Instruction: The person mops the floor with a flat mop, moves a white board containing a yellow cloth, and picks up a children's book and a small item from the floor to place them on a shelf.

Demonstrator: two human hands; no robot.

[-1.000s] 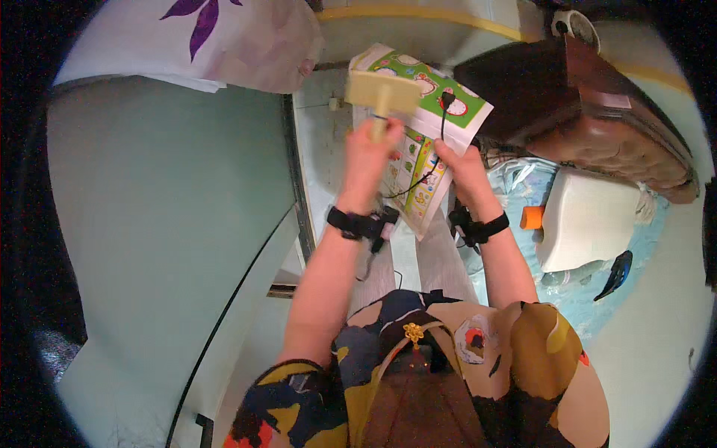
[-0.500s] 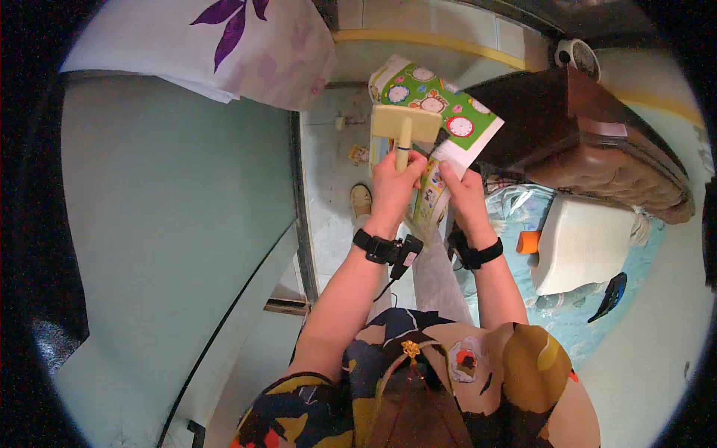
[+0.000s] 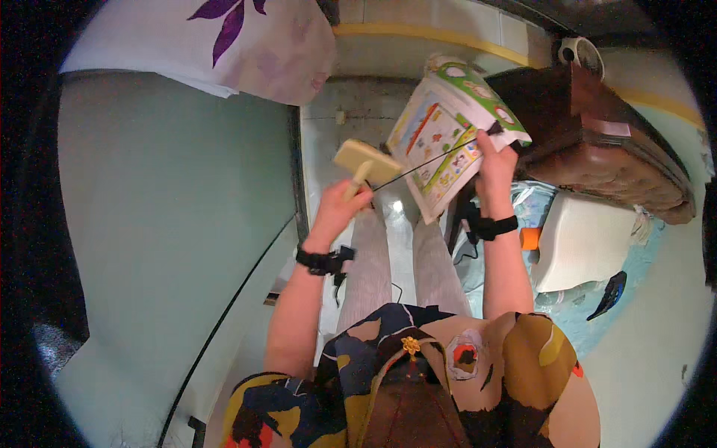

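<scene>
My left hand [image 3: 340, 210] is closed around the handle of a cream-yellow brush-like tool [image 3: 367, 158] with a flat rectangular head, which tilts up and away from me. Closed on the edge of a colourful printed booklet [image 3: 441, 140] is my right hand [image 3: 496, 170]. The booklet's green and white pages carry small pictures, and its lower corner hangs between my knees. A thin black cord [image 3: 427, 162] stretches across the booklet from the tool to my right hand. Beside my right fingers is a small dark tuft [image 3: 496, 128], too small to make out.
A pale green board-like surface [image 3: 179, 224] fills the left side, with a white cloth [image 3: 276, 52] at its far end. On the right stand a brown padded headboard [image 3: 597, 160], a white pillow [image 3: 586, 243], an orange roll [image 3: 529, 239] and a dark comb-like object [image 3: 609, 296].
My hands have moved apart. The tool has gone left and nearer me, away from the booklet. The booklet has swung right, showing its picture page, and the cord now shows taut between my hands.
</scene>
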